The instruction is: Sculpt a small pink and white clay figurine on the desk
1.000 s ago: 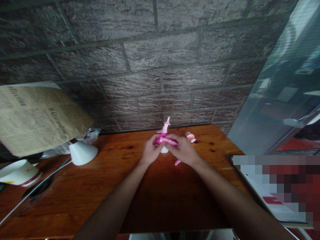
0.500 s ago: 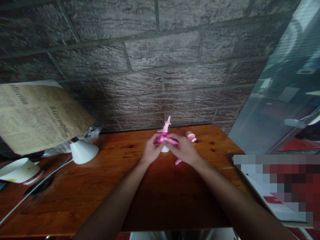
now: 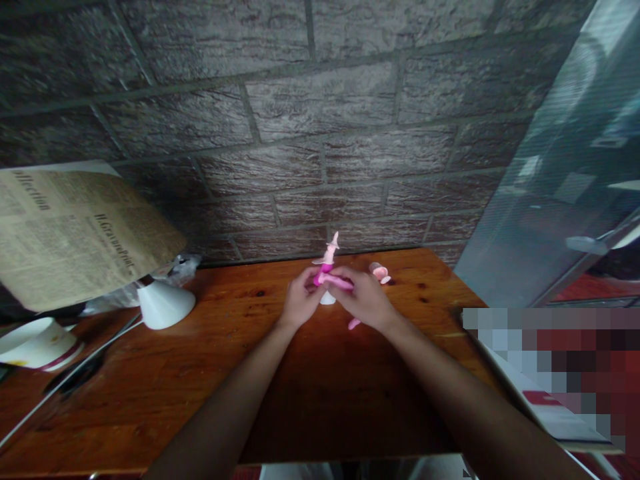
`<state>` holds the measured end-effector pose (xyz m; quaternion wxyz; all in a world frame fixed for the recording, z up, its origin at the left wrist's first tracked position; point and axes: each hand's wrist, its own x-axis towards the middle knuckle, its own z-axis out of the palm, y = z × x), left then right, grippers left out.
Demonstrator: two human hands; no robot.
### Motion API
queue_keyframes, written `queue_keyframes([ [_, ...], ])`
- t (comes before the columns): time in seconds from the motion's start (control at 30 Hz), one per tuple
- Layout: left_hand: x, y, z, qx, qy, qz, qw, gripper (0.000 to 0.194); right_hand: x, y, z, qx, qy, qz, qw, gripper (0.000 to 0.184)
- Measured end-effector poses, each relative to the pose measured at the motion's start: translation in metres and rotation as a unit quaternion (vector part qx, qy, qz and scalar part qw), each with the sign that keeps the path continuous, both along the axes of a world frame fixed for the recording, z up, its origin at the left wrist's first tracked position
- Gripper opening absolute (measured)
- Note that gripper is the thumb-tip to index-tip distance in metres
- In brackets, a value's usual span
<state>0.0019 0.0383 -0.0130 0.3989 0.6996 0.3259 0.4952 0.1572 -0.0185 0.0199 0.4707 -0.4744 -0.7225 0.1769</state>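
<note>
Over the middle of the table, a small pink figure (image 3: pixel 330 255) stands upright and slightly tilted, with a pale pointed top and a magenta lower part. My left hand (image 3: pixel 300 300) is closed on the magenta part from the left. A lighter pink elongated piece (image 3: pixel 339 283) lies across the figure's front, pinched in the fingers of my right hand (image 3: pixel 367 298). Below the fingers shows a white rounded piece (image 3: pixel 328 299); whether it joins the figure is hidden. Another pink piece (image 3: pixel 354 323) pokes out under my right hand, and a pale pink cup-shaped piece (image 3: pixel 380 273) lies behind it.
At left stand a lamp with a newspaper-print shade (image 3: pixel 80 233) and white base (image 3: pixel 167 305), a paper cup (image 3: pixel 40 343) and a white cord (image 3: pixel 75 377). Clear plastic (image 3: pixel 185 267) lies behind the lamp. A stone-block wall (image 3: pixel 280 160) borders the wooden table (image 3: pixel 225 387).
Both hands keep nearly the same hold on the pink figure and the elongated piece. The whole view has shifted slightly, so things appear a little further left.
</note>
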Motion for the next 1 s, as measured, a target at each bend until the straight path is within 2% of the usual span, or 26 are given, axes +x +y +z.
queue_keyframes([
  [1.0, -0.0005, -0.0003, 0.0006, 0.009, 0.0, -0.006, 1.0, 0.032, -0.0028, -0.0025, 0.0014, 0.003, -0.005, -0.005, 1.0, 0.026],
])
